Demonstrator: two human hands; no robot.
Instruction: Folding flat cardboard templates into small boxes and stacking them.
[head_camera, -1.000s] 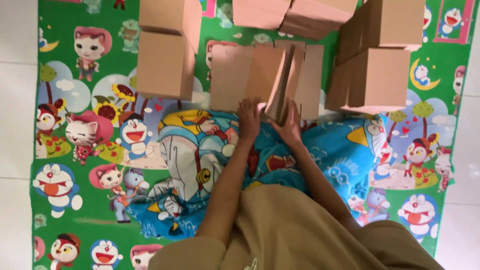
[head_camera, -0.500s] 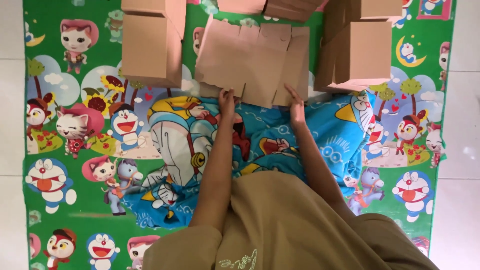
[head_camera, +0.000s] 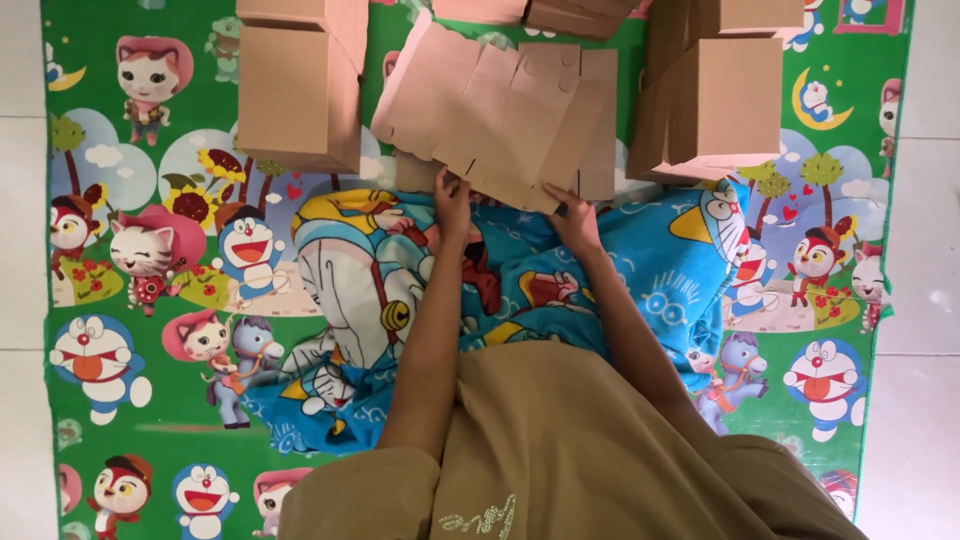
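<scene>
Under my forearms lies a blue cartoon blanket (head_camera: 660, 270) on a green play mat (head_camera: 150, 400). My left hand (head_camera: 452, 200) and right hand (head_camera: 575, 220) each pinch the near edge of a flat, unfolded cardboard box (head_camera: 500, 110), fingers closed on it. Beyond and beside my hands stand assembled boxes: one to the left (head_camera: 295, 95), one to the right (head_camera: 725, 100).

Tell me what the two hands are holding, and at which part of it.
Both the left hand and right hand hold one flat unfolded cardboard box by its near bottom edge.
</scene>
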